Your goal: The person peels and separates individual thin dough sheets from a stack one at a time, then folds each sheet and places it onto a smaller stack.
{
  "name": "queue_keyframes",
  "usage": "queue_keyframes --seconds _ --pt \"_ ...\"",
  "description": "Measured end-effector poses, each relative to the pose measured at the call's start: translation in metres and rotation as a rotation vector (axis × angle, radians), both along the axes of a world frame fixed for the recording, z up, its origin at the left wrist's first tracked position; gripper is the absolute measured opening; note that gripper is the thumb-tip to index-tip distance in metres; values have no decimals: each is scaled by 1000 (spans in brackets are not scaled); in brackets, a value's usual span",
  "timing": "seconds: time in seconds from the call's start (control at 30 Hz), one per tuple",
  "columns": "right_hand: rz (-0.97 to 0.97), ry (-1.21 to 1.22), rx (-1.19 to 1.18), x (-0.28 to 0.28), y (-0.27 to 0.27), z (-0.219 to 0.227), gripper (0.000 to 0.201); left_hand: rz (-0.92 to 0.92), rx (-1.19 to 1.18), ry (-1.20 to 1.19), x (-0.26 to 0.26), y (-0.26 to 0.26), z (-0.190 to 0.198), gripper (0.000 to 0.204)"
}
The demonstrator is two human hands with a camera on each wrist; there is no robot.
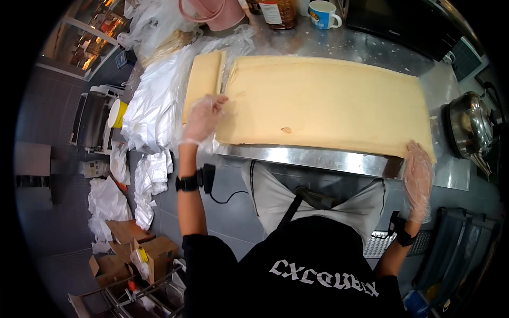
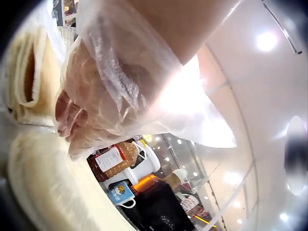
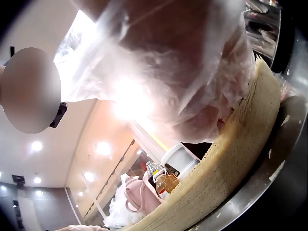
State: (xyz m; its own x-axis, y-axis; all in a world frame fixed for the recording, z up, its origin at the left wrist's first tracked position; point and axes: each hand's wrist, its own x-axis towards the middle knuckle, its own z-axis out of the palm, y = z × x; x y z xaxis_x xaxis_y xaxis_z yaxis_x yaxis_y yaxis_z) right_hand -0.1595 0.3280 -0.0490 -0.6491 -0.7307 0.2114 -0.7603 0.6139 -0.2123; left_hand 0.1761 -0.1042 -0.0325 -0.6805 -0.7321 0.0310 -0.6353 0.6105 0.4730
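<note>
A wide, flat, pale yellow slab (image 1: 328,100) with a small brown spot lies along the steel counter's front edge. Beside its left end is a narrower layered piece (image 1: 202,74), its folds showing in the left wrist view (image 2: 36,72). My left hand (image 1: 204,117), in a clear plastic glove, is at the gap between the two with its fingers bent; whether it pinches anything is unclear. My gloved right hand (image 1: 418,177) rests with extended fingers on the slab's front right corner. The slab's porous cut side (image 3: 226,159) shows beneath that hand in the right wrist view.
Plastic bags (image 1: 154,100) lie left of the pieces. Along the back stand a pink bucket (image 1: 220,13), a sauce bottle (image 1: 279,13), a blue mug (image 1: 322,15) and a black appliance (image 1: 397,26). A steel kettle (image 1: 469,124) is at the right. Cardboard boxes (image 1: 159,254) sit on the floor.
</note>
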Motion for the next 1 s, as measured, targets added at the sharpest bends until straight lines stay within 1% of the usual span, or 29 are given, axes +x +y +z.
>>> queue_keyframes --seconds 0.03,0.07,0.1,0.13,0.2,0.23,0.3,0.33,0.37,0.43,0.47,0.5,0.57,0.63,0.73,0.83,0.87,0.93,1.0 --pt "-12 -10 -6 1 -1 1 33 -24 27 16 17 17 -1 33" --pt "-23 -18 -13 2 -2 0 32 -23 -66 77 29 29 -9 30" --pt "-34 52 -16 1 -2 -4 28 -23 -161 137 40 39 -21 27" --pt "-1 49 -5 8 -14 4 28 -24 -256 197 44 46 -28 24" --pt "58 41 28 30 -38 32 28 228 -47 215 43 61 -27 28" --pt "145 -21 7 43 -57 47 28 355 61 227 41 69 -28 29" --pt "310 -141 -41 73 -109 75 28 505 239 327 40 79 -37 34" --pt "442 -193 -84 91 -130 80 28 573 328 380 37 83 -41 37" --pt "573 -243 -128 108 -151 84 28 579 516 534 35 89 -42 40" --pt "826 -544 -50 127 -207 82 30 544 656 648 33 89 -46 39" --pt "842 -608 14 139 -234 75 30 532 728 703 35 91 -48 38" --pt "861 -667 77 149 -262 64 31 510 746 756 35 91 -50 37" --pt "998 -571 88 162 -311 22 29 468 783 858 39 93 -55 35" --pt "951 -602 306 179 -333 22 32 476 793 844 39 93 -49 34" --pt "950 -736 382 186 -347 13 33 482 801 806 40 94 -47 39" --pt "953 -648 467 189 -354 11 33 485 777 791 41 91 -57 42" --pt "943 -667 475 189 -355 13 33 489 762 790 42 92 -60 42" --pt "923 -704 486 189 -353 18 34 473 778 850 43 98 -53 43" --pt "925 -655 427 188 -351 14 34 482 767 900 43 101 -52 44"
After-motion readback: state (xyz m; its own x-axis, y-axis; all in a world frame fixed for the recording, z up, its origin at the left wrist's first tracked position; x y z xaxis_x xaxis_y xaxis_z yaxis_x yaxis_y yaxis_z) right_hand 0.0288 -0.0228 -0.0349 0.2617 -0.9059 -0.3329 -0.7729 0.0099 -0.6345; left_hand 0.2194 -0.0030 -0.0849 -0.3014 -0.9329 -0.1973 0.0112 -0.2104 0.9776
